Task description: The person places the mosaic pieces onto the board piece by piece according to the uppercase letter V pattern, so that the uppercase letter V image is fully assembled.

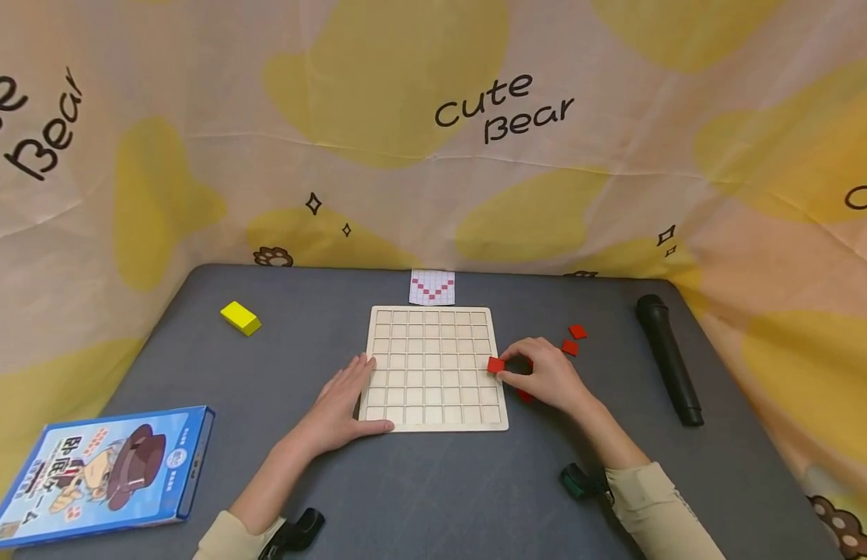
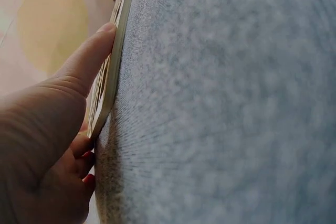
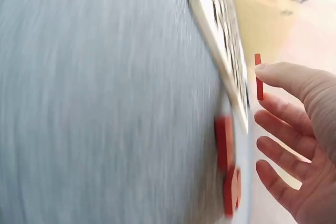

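A pale wooden grid board [image 1: 433, 369] lies flat on the grey table, its square cells bare. My left hand [image 1: 337, 406] rests against its left side, fingers fairly straight along the edge and thumb on the front left corner. Between thumb and index finger, my right hand [image 1: 545, 375] pinches a small red square tile [image 1: 496, 365] over the board's right edge. In the right wrist view that tile [image 3: 259, 77] shows edge-on, raised above the board. More red tiles [image 1: 570, 348] lie right of the board, some partly hidden by the right hand.
Behind the board is a small card [image 1: 432, 287] with a V of red squares on a grid. A yellow block [image 1: 240, 318] lies back left, a blue picture box [image 1: 104, 474] front left, and a black microphone-shaped object [image 1: 669, 359] at right. A printed curtain [image 1: 433, 179] surrounds the table.
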`<state>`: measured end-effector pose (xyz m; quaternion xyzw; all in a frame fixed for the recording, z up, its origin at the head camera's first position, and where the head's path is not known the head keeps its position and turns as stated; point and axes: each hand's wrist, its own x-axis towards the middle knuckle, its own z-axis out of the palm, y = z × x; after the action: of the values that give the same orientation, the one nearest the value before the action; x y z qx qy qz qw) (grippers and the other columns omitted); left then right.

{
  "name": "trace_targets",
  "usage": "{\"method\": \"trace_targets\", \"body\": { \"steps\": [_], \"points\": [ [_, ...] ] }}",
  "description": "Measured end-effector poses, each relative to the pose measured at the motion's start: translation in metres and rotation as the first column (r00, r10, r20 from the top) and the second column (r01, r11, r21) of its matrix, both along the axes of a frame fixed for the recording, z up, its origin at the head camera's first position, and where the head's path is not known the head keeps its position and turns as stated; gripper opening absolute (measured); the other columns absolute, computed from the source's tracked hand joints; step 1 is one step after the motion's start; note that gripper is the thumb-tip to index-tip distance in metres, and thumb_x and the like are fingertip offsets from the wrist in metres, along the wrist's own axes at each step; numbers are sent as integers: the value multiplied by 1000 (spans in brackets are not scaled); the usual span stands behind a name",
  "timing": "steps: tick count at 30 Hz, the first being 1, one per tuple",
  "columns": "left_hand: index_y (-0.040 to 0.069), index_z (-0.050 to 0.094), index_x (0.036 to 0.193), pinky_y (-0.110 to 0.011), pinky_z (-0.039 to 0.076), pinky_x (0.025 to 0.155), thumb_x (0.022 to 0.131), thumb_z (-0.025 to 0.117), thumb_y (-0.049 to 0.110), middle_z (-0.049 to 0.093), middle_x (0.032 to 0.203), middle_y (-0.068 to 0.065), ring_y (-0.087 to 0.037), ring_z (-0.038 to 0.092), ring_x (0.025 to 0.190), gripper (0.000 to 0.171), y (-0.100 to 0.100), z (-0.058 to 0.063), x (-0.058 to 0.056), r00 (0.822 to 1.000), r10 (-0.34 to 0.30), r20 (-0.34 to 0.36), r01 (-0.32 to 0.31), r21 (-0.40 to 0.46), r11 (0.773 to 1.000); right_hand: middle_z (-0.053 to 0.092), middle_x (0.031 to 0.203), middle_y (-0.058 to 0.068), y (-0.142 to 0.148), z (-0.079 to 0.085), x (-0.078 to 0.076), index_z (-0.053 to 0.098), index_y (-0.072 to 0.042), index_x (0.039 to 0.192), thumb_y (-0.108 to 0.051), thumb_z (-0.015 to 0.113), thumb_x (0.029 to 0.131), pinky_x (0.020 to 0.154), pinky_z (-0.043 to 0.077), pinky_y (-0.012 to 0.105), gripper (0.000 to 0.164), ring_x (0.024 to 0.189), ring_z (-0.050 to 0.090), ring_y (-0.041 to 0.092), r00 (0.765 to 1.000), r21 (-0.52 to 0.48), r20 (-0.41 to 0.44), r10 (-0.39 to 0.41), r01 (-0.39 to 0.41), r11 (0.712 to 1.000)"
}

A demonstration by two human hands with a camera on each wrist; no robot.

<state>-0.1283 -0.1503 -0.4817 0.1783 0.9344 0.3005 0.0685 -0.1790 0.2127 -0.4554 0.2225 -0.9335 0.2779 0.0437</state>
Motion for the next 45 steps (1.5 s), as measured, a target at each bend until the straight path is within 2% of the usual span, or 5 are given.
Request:
{"method": "trace_targets", "body": {
  "steps": [9, 13, 21, 36, 45],
  "points": [
    [-1, 19, 154, -52, 9, 115, 78, 76, 54, 12, 160, -19, -32, 9, 148, 110, 0, -1, 1, 1000, -21, 15, 21, 17, 1000, 67, 93, -3, -48, 2, 13, 73, -16, 95, -25, 82, 78, 75, 46, 34, 21, 86, 56, 18, 994, -68, 27, 107, -104, 992],
    [0, 18, 154, -52, 8, 115, 79, 76, 54, 12, 161, -18, -31, 8, 148, 110, 0, -1, 1, 1000, -20, 18, 20, 17, 1000, 66, 92, -6, -67, 0, 18, 72, -18, 94, -27, 82, 78, 74, 46, 30, 21, 83, 54, 13, 989, -30, 24, 149, -149, 988],
    [0, 22, 154, -53, 9, 115, 77, 78, 54, 15, 160, -18, -32, 10, 148, 109, 0, 0, 0, 1000, -9, 19, 8, 18, 1000, 65, 92, -9, -86, -2, 22, 71, -21, 91, -30, 81, 78, 75, 48, 30, 19, 91, 54, 11, 989, 67, 3, 146, -146, 987],
    [-1, 33, 150, -59, 24, 109, 75, 80, 52, 24, 158, -17, -35, 23, 144, 103, -12, 13, -7, 998, -60, 31, 62, -38, 997, 66, 99, -5, -88, -2, 26, 73, -17, 99, -31, 81, 79, 79, 49, 32, 26, 94, 55, 14, 982, 49, -6, 187, -186, 981],
    [2, 38, 149, -59, 27, 108, 74, 82, 50, 29, 157, -15, -37, 29, 141, 99, -15, 18, -10, 998, -43, 53, 45, -28, 999, 70, 103, -3, -53, 4, 22, 74, -13, 102, -20, 76, 85, 87, 49, 39, 19, 101, 61, 18, 988, -28, -47, 145, -147, 989]
  ]
}}
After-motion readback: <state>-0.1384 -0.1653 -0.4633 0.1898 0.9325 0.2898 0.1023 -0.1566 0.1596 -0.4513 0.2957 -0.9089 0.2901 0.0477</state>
